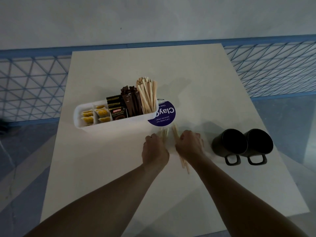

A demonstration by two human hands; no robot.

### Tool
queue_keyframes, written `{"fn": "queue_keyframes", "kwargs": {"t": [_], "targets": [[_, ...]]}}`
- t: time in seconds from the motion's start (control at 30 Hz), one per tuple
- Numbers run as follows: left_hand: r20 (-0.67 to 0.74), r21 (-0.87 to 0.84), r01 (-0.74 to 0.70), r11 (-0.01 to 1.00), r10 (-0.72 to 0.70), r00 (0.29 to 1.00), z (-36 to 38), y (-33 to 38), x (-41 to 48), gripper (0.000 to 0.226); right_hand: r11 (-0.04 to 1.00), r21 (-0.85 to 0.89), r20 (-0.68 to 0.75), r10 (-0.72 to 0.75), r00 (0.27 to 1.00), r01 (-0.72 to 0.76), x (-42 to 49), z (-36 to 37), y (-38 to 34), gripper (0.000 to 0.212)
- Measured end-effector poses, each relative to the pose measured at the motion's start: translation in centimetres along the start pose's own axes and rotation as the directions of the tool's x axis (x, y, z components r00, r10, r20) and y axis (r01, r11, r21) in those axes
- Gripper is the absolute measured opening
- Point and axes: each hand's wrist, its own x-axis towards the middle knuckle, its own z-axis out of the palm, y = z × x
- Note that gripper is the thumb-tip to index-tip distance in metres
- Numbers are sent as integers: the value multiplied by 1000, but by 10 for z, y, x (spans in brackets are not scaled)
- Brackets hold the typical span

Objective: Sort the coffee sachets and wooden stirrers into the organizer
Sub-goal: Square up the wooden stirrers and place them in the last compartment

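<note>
A white organizer (95,128) stands on the table left of centre. It holds yellow sachets (100,113) at its left, black Kopiko coffee sachets (118,112) and brown stick sachets (132,103) in the middle, and upright wooden stirrers (147,94) at its right end. Just in front of it, my left hand (154,147) curls round a few blurred loose stirrers (164,133). My right hand (190,144) grips a bundle of stirrers (183,163) lying slantwise on the table, their ends showing above and below the fist.
A round purple sticker (164,115) lies on the table (213,93) beside the organizer's right end. Two dark mugs (242,144) lie on their sides at the right, handles toward me. Blue wire mesh panels (273,69) flank the table.
</note>
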Motion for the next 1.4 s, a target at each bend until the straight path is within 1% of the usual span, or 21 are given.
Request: {"fn": "queue_keyframes", "kwargs": {"t": [0.1,0.23,0.47,0.67,0.73,0.83,1.03,1.1,1.23,1.4], "targets": [[6,14,4,1000,-4,1000,-3,-3,3,30,999,34,40,15,999,-16,1,-2,-1,11],[45,5,8,1000,-9,999,-7,-6,5,25,997,63,92,27,995,-33,1,-7,-1,5],[79,34,-29,999,26,997,-6,-11,3,37,992,117,115,40,993,-53,2,1,-3,9],[79,100,-90,991,82,994,-8,-9,0,37,1000,27,128,7,992,-11,-3,-3,-5,12],[76,116,-106,988,98,992,-7,-8,0,33,1000,-9,112,2,994,-1,-4,-3,-7,16],[63,122,-113,986,106,992,-5,-9,0,33,997,-73,76,-8,997,13,-4,0,-9,20],[63,129,-115,985,108,992,-9,-8,1,34,980,-193,54,-39,998,49,-7,-3,-13,8],[61,120,-123,985,116,991,-9,-9,1,34,980,-186,61,-56,997,66,-7,-2,-13,5],[67,45,-197,979,194,979,-9,-14,-4,36,989,-120,64,-78,995,85,-7,-3,-12,7],[82,34,-176,984,173,981,-13,-19,-4,39,995,-71,83,-67,994,73,-4,-9,-9,9]]}}
